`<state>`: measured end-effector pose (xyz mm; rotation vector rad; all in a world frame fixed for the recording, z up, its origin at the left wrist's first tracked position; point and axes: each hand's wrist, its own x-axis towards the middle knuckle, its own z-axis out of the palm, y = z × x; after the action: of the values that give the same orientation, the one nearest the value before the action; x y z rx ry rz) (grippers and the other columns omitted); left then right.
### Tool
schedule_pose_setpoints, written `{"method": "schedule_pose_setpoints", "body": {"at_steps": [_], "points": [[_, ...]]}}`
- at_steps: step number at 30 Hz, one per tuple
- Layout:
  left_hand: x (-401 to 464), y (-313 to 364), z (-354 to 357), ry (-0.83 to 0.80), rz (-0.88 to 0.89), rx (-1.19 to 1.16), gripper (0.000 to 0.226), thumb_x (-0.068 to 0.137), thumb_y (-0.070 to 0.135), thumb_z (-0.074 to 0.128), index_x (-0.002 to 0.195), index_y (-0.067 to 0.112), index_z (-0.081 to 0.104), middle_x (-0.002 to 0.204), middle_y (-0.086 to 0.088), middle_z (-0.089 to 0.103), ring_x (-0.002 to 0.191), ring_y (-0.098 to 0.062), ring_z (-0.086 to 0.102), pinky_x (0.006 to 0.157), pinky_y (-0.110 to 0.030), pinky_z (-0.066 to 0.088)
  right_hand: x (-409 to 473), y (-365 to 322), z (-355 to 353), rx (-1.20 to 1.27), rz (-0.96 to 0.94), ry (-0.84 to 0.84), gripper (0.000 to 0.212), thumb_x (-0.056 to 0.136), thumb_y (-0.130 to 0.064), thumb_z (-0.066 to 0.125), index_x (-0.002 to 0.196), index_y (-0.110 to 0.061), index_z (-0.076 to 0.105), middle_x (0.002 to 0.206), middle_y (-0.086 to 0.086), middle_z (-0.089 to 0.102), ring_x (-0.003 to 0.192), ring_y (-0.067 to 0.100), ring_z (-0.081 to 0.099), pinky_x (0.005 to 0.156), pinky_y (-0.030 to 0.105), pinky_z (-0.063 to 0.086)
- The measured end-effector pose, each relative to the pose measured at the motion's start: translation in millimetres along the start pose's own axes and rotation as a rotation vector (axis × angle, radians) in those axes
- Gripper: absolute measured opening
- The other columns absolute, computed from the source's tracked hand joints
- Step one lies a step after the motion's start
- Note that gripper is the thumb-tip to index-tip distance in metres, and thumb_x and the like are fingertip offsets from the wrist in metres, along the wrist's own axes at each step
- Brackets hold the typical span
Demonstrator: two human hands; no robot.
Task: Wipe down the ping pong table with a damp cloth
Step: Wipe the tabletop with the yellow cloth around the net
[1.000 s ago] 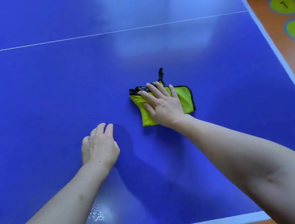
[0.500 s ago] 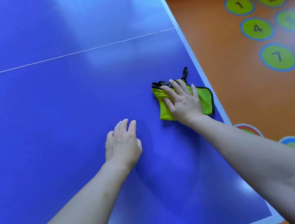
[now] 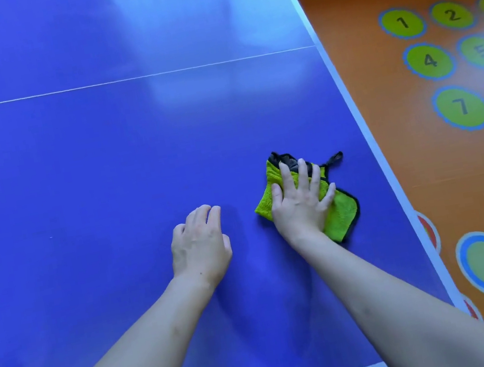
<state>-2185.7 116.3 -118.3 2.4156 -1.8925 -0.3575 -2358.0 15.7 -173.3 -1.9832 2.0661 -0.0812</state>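
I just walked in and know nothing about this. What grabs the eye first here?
The bright yellow-green cloth stands out against the deep blue ping pong table, pressed flat under the right hand near the table's right edge. The left hand rests on the bare surface beside it. On the orange floor to the right, green numbered circles catch the eye too.

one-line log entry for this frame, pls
phase: wiping | right hand: flat, pressing green cloth | left hand: resting on ping pong table, holding nothing | cloth near table's right edge
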Motion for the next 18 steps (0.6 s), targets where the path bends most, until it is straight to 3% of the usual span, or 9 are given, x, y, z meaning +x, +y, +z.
{"method": "schedule_pose_setpoints", "body": {"at_steps": [6, 10, 14, 18], "points": [[-64, -161, -17, 0.029, -0.146, 0.057, 0.052, 0.079, 0.012, 0.06, 0.131, 0.012, 0.059, 0.124, -0.007, 0.058, 0.107, -0.028, 0.059, 0.08, -0.041, 0.047, -55, -143, 41, -0.026, -0.125, -0.048, 0.055, 0.11, -0.054, 0.021, 0.164, -0.044, 0.018, 0.176, -0.004, 0.005, 0.162, 0.027, -0.005, 0.124, 0.068, -0.002], [-116, -266, -27, 0.054, -0.229, 0.09, 0.048, 0.079, 0.014, 0.059, 0.127, 0.012, 0.06, 0.121, -0.004, 0.058, 0.105, -0.026, 0.058, 0.08, -0.04, 0.046, -98, -257, 73, -0.007, -0.241, -0.08, 0.055, 0.11, -0.054, 0.022, 0.164, -0.044, 0.019, 0.176, -0.005, 0.005, 0.162, 0.026, -0.005, 0.124, 0.067, -0.003], [-159, -333, -30, 0.095, -0.277, 0.101, 0.047, 0.077, 0.015, 0.064, 0.125, 0.013, 0.062, 0.123, -0.002, 0.06, 0.113, -0.025, 0.058, 0.085, -0.042, 0.047, -141, -343, 103, -0.018, -0.492, -0.102, 0.053, 0.108, -0.054, 0.027, 0.161, -0.046, 0.026, 0.175, -0.007, 0.012, 0.162, 0.024, -0.001, 0.124, 0.065, 0.0], [-188, -366, -28, 0.074, -0.334, 0.13, 0.05, 0.081, 0.019, 0.063, 0.13, 0.014, 0.059, 0.128, -0.003, 0.058, 0.117, -0.027, 0.054, 0.09, -0.043, 0.045, -168, -359, 119, -0.068, -0.863, -0.106, 0.047, 0.106, -0.052, 0.035, 0.153, -0.046, 0.038, 0.168, -0.01, 0.029, 0.16, 0.022, 0.013, 0.125, 0.062, 0.009]]}}
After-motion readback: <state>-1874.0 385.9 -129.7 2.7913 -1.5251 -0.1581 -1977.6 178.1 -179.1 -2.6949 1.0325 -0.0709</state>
